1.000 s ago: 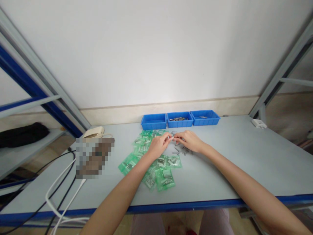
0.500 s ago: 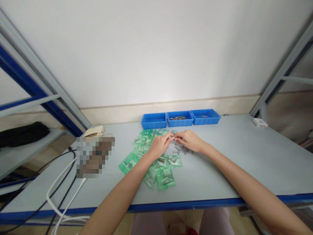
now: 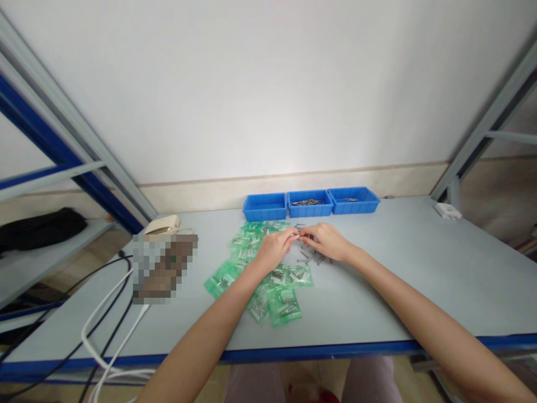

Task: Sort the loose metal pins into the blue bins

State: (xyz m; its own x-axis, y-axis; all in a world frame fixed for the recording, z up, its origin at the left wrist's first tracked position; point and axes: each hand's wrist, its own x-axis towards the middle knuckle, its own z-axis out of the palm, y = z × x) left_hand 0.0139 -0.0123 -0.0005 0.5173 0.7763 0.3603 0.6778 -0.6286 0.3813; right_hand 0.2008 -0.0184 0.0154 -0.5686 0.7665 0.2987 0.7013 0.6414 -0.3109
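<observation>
Fasteners [image 3: 319,259] loose beneath the right hand [image 3: 325,239], green bags [image 3: 245,243] to the left

Both hands work in the middle of the pale grey surface [image 3: 411,246], with the left hand [image 3: 272,248] and the right meeting at the fingertips or nearly so. The fingers of each are bent and drawn in; whether they are clamped on something small cannot be told, since the hands hide the spot.

The loose fasteners, dark metal with long shanks like screws, lie scattered under and just to the near side of the right hand, with a few more just beyond the fingertips. The green bags are see-through and filled with pale and metallic pieces. They spread in an overlapping group on the left, under and around the left forearm, and reach round to the near side of the hands.

On the far side, three blue trays stand in a row near the wall: the left tray [image 3: 265,214], the middle tray [image 3: 310,211] holding a heap of metal pieces, and the right tray [image 3: 356,207] with a few slim ones.

Well to the left, a cream-coloured device [image 3: 163,225] sits beyond a pixelated patch, with a white cable [image 3: 94,352] running to the near edge. A small white block [image 3: 447,211] rests at the far right.
</observation>
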